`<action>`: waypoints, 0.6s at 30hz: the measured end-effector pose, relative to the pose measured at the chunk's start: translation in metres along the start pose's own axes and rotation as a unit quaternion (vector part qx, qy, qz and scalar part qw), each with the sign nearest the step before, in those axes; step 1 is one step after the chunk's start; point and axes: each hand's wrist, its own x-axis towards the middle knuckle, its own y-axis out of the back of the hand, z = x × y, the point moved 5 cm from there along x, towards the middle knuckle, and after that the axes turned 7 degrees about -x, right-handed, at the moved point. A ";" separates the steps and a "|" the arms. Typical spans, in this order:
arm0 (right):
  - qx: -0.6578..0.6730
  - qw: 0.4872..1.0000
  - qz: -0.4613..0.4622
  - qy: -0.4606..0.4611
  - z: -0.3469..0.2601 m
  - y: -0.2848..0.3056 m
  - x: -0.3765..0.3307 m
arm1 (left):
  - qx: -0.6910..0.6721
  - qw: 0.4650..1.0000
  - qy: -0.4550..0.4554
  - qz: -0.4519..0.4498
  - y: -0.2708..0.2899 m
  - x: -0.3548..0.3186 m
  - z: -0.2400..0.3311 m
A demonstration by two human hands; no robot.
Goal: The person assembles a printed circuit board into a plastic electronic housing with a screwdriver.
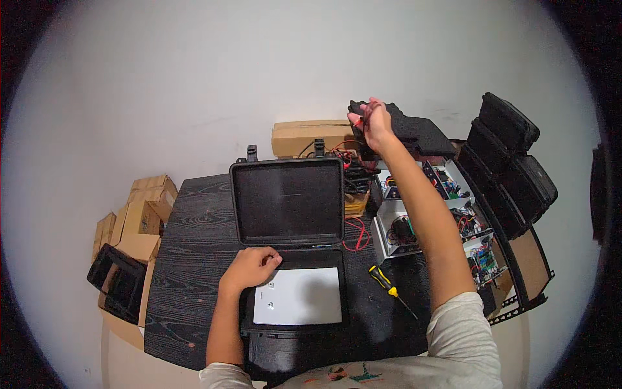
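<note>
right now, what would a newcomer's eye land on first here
Likely the bright white panel in the open black case at centre, the left hand near the panel's upper left corner. Next, the right hand, stretched out beyond the case, and the yellow-black screwdriver lying to the case's right.

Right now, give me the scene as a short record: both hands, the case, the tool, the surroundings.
Left hand: fingers curled, at the upper left corner of the white panel; grip unclear
Right hand: stretched out beyond the case, by the black foam pieces; something small and red at its fingers, too small to identify
Black case: open, lid tilted back, white panel in its base
Screwdriver: yellow and black, lying right of the case
Right side: white boxes with wiring inside
Left side: open cardboard box holding black items
</note>
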 end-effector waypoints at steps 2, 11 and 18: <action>-0.501 0.812 0.015 0.299 -0.028 0.014 0.016 | -0.001 1.000 -0.005 -0.013 -0.004 0.008 0.009; -0.702 0.666 -0.224 0.111 -0.011 0.018 0.031 | -0.003 1.000 -0.016 -0.002 -0.006 0.007 0.002; -0.545 0.690 -0.419 -0.229 -0.022 -0.005 -0.040 | -0.001 1.000 -0.016 0.011 -0.003 -0.001 -0.004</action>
